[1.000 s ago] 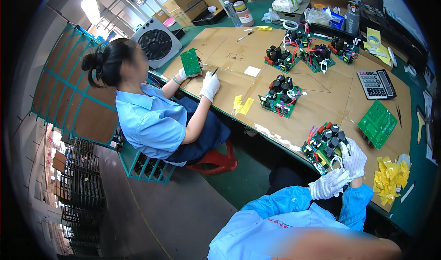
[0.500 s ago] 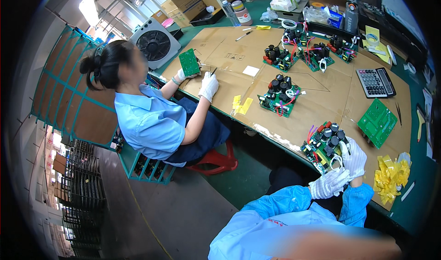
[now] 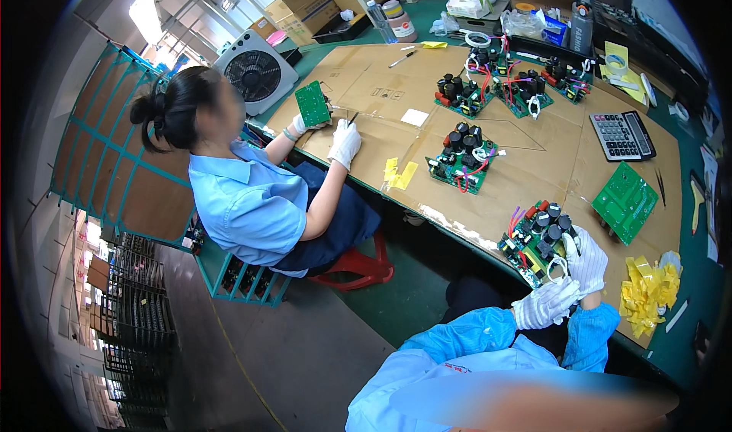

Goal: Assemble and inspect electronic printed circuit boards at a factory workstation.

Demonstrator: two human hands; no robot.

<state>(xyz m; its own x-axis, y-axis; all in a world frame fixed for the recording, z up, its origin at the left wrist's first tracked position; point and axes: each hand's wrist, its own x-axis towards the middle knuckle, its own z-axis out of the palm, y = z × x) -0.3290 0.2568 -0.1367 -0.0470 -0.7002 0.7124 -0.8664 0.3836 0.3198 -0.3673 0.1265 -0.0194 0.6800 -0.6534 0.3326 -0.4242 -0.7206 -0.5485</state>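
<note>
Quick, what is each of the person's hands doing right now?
Left hand: gloved, fingers curled at the near edge of the circuit board; a firm grip cannot be told.
Right hand: gloved, resting on the same board's right side; grip unclear.

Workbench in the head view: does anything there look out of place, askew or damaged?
Mostly orderly. The cardboard cover on the bench has a torn, whitish front edge left of the circuit board that the left hand and right hand hold. A loose heap of yellow tape scraps lies right of them.
</note>
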